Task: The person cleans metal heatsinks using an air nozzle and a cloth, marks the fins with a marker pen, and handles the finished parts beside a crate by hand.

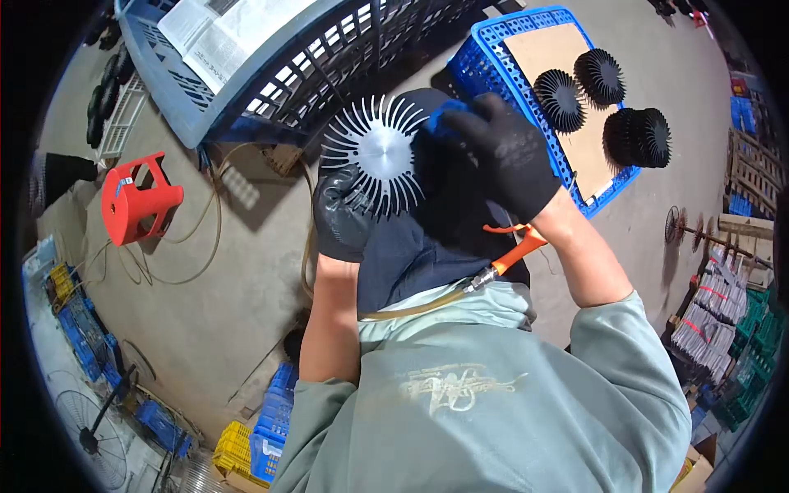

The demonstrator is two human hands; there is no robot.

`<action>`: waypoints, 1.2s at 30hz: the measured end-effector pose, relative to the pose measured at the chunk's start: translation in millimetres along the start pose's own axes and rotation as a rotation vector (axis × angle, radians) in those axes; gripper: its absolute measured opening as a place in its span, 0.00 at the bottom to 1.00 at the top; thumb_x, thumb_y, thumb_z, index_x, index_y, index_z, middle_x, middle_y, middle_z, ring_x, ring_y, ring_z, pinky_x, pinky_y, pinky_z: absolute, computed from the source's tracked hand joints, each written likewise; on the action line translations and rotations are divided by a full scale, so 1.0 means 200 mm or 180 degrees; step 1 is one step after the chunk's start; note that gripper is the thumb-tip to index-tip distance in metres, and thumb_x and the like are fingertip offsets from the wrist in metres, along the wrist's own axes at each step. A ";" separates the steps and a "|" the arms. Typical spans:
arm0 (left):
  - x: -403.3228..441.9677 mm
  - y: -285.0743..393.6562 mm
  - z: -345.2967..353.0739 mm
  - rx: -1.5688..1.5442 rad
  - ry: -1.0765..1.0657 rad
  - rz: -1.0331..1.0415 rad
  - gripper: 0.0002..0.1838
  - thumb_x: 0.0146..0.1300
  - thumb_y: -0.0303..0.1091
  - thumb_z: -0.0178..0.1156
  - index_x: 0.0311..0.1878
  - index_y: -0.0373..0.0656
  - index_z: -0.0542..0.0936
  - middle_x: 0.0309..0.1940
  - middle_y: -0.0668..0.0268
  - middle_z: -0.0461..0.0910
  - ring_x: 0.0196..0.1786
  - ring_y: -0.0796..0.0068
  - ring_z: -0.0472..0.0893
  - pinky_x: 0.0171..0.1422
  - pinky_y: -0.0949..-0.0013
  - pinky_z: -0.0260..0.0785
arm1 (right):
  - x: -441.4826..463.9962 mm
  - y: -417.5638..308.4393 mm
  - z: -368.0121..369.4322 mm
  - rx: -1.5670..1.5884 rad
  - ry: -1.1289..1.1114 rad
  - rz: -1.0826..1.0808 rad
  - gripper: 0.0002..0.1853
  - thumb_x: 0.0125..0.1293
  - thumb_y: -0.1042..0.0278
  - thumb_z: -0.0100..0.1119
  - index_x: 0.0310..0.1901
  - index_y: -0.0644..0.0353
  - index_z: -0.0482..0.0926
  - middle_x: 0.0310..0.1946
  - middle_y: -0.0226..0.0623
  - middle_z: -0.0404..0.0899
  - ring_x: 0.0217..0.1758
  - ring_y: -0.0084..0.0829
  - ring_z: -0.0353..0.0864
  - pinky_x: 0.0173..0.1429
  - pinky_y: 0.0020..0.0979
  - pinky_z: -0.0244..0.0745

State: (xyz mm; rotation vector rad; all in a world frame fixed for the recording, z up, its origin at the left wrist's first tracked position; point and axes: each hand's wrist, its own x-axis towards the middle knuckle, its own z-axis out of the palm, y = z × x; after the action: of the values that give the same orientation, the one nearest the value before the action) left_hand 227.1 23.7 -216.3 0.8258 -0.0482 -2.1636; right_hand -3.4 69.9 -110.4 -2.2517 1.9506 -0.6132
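Pale-green shirt (485,419) nearest, the wearer's gloved left hand (341,215) grips a silver finned heat sink (384,152) above the lap (390,267); gloved right hand (509,144), fingers closed on a blue item (446,117), works beside it, near a blue crate (472,70) bearing black heat sinks (602,78).

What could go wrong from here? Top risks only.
1. Thin fins on the round silver metal disc could bend, or snag the black-gloved left hand gripping its lower edge.
2. The orange-handled tool on the tan hose seems loose on the lap; it might slide off.
3. The stack of round black finned parts, near the blue plastic crate's rim, may topple if bumped.
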 end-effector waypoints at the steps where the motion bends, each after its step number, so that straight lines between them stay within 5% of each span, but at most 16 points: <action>1: 0.00 0.00 0.00 -0.0060 -0.0050 -0.0046 0.09 0.58 0.29 0.55 0.40 0.39 0.81 0.44 0.60 0.83 0.51 0.62 0.81 0.60 0.56 0.73 | 0.02 -0.05 0.00 0.0248 -0.0011 -0.0106 0.20 0.51 0.73 0.63 0.49 0.50 0.79 0.40 0.45 0.76 0.38 0.49 0.81 0.40 0.42 0.78; 7: 0.01 0.03 -0.06 -0.0276 0.0147 -0.0450 0.08 0.59 0.29 0.55 0.38 0.39 0.81 0.41 0.61 0.83 0.50 0.63 0.81 0.59 0.58 0.74 | -0.01 -0.19 0.16 -0.0067 -0.0857 -0.0809 0.17 0.52 0.63 0.62 0.45 0.52 0.80 0.38 0.42 0.75 0.36 0.46 0.79 0.38 0.44 0.75; 10: 0.01 0.02 -0.03 -0.0198 -0.0027 -0.0207 0.08 0.59 0.29 0.55 0.39 0.39 0.81 0.43 0.60 0.83 0.50 0.63 0.81 0.59 0.59 0.74 | -0.03 -0.06 0.09 -0.0556 -0.1353 -0.0616 0.16 0.52 0.67 0.62 0.46 0.53 0.80 0.37 0.42 0.74 0.35 0.46 0.80 0.37 0.43 0.76; 13: 0.07 0.01 -0.15 -0.0130 -0.0127 -0.0022 0.09 0.60 0.29 0.54 0.41 0.38 0.81 0.45 0.57 0.83 0.52 0.62 0.81 0.60 0.59 0.74 | -0.01 0.03 -0.03 -0.0518 -0.0715 -0.0101 0.14 0.51 0.66 0.62 0.42 0.55 0.81 0.39 0.43 0.76 0.41 0.43 0.81 0.43 0.41 0.77; 20: 0.06 0.00 -0.14 -0.0357 -0.0701 -0.0265 0.12 0.63 0.31 0.53 0.45 0.37 0.80 0.46 0.59 0.82 0.49 0.62 0.81 0.59 0.59 0.73 | 0.13 -0.15 0.09 -0.0048 0.0094 -0.0640 0.15 0.56 0.67 0.61 0.47 0.54 0.80 0.39 0.43 0.76 0.38 0.45 0.82 0.38 0.40 0.78; 24: 0.05 -0.05 -0.13 0.1022 -0.0323 0.0675 0.15 0.66 0.32 0.50 0.52 0.38 0.79 0.48 0.61 0.81 0.51 0.65 0.79 0.60 0.60 0.72 | 0.23 -0.26 0.33 -0.0515 -0.0656 -0.0614 0.12 0.55 0.65 0.59 0.42 0.54 0.81 0.39 0.43 0.76 0.39 0.43 0.81 0.37 0.42 0.79; 30: 0.03 -0.05 -0.04 0.0243 -0.0168 0.0413 0.17 0.63 0.30 0.51 0.54 0.37 0.77 0.50 0.59 0.80 0.52 0.65 0.79 0.61 0.61 0.72 | 0.48 -0.31 0.41 -0.0508 -0.0117 -0.0445 0.10 0.56 0.66 0.57 0.39 0.56 0.80 0.38 0.44 0.76 0.38 0.44 0.81 0.38 0.43 0.79; 31: 0.03 -0.07 -0.03 0.0443 -0.0282 0.0585 0.18 0.62 0.29 0.51 0.54 0.37 0.77 0.50 0.59 0.80 0.52 0.65 0.79 0.61 0.61 0.72 | 0.55 -0.33 0.35 -0.0369 -0.0649 0.0572 0.13 0.55 0.67 0.60 0.44 0.54 0.81 0.40 0.44 0.77 0.41 0.45 0.81 0.40 0.41 0.79; 36: 0.03 -0.05 -0.12 0.0236 0.0087 0.0426 0.18 0.59 0.26 0.52 0.52 0.37 0.79 0.46 0.58 0.82 0.48 0.64 0.82 0.57 0.62 0.75 | 0.37 -0.07 0.15 -0.0042 0.0698 0.0084 0.15 0.55 0.70 0.65 0.47 0.52 0.81 0.41 0.43 0.78 0.42 0.46 0.81 0.42 0.40 0.78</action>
State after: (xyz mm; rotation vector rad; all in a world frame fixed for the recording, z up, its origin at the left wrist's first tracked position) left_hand 231.5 31.1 -241.3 0.8694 -0.1663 -2.0348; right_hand 27.3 -5.5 -116.8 -2.2463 2.0820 -0.8802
